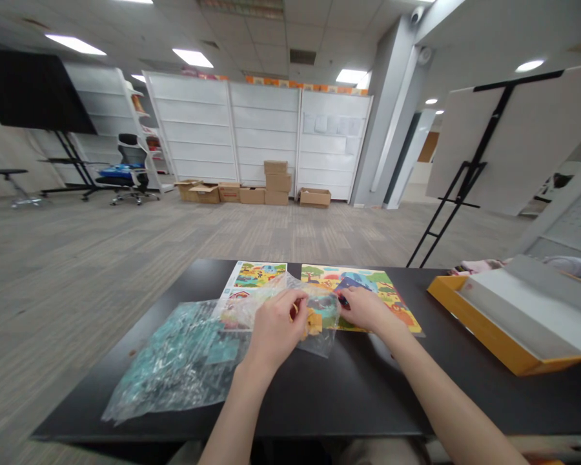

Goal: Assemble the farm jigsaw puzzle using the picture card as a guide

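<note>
Small clear bag point(326, 343): located above the dark surface point(351, 397), at mid-depth, in the span between the two hands. Yellow pieces point(314, 322) show through the film or at its mouth; glare prevents telling which.

Left hand point(277, 321): thumb and fingertips pinched together on the bag, a bit of yellow visible at the tips. Right hand point(365, 306): fingers drawn in close to one another at the bag's right edge, a dark-blue item point(347, 284) just beyond. Whether they grip the film, that item or nothing: cannot tell.

Key relation: yellow pieces lie immediately right of the left fingertips and near-left of the right ones; left hand is the nearer. Film is crumpled, its left extent lost over the printed sheets point(259, 274), so the bag's long axis is not certain.

Surroundings: large bag of teal pieces point(174, 358) rests left of the left hand, long axis running near-left to far-right. Picture board point(397, 307) lies flat under and beyond the right hand, right of the sheets. Open yellow box point(489, 337) stands at far right, well apart from both hands.
</note>
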Demonstrator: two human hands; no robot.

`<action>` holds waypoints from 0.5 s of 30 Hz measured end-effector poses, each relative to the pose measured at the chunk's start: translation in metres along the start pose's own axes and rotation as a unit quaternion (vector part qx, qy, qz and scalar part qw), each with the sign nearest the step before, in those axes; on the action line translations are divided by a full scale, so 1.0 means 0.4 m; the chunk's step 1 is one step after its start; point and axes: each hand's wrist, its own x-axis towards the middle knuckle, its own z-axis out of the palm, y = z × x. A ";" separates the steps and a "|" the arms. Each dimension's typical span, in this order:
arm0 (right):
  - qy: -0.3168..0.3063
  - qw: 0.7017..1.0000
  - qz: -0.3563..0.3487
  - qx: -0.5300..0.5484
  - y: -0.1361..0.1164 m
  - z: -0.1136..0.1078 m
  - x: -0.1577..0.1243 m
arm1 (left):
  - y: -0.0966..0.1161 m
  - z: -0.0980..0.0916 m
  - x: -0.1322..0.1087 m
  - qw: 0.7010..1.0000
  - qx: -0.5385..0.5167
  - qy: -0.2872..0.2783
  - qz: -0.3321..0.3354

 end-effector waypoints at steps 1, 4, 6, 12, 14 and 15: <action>0.000 1.000 0.003 -0.003 -0.003 -0.004 0.000 | 0.000 0.002 0.001 1.000 0.001 0.001 0.001; 0.004 1.000 0.015 -0.003 -0.003 -0.011 0.003 | 0.000 0.004 0.004 1.000 0.000 0.003 0.001; 0.012 0.999 0.030 0.002 0.001 -0.010 0.009 | 0.000 0.004 0.006 1.000 0.000 0.003 0.001; 0.084 0.988 0.065 0.113 0.045 0.042 0.040 | -0.006 -0.002 0.005 1.000 0.002 0.003 0.001; 0.118 0.970 0.088 0.193 0.074 0.068 0.054 | -0.008 -0.005 0.004 1.000 0.004 0.003 -0.001; 0.130 0.958 0.101 0.234 0.088 0.079 0.061 | -0.010 -0.007 0.003 1.000 0.005 0.004 -0.001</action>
